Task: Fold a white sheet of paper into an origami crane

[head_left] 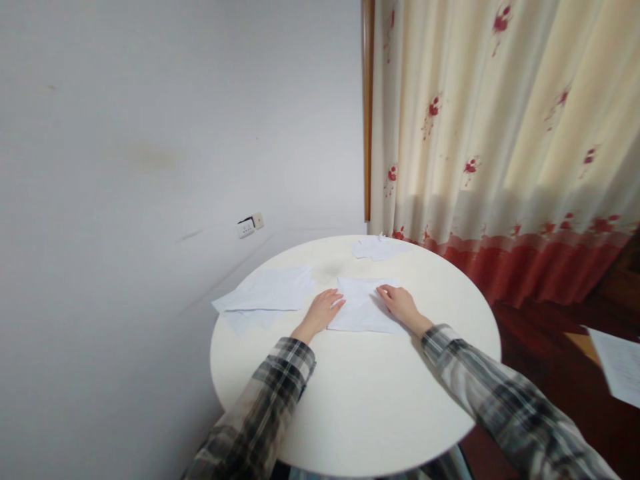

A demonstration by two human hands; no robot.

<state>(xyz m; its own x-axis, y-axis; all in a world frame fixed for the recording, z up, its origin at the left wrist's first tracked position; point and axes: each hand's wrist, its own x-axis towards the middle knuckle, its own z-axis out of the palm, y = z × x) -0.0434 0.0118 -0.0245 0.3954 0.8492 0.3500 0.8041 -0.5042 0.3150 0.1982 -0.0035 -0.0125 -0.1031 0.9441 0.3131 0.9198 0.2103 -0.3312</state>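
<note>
A white sheet of paper [360, 310] lies flat on the round white table [370, 393], between my two hands. My left hand [323, 311] rests at its left edge, fingers stretched out over the paper. On the right part of the sheet lies my right hand [400, 303], its fingers extended toward the middle and the fingertips touching the surface. Neither hand shows anything gripped. Left of my left hand are more white sheets [267, 290], overlapping, with one corner reaching past the table's left edge.
Torn-looking white paper pieces [377, 249] lie at the table's far side. A wall with a power socket [245, 229] stands close on the left. Behind the table hangs a floral curtain [475, 133]. Printed paper [617, 363] shows at the far right, beyond the table.
</note>
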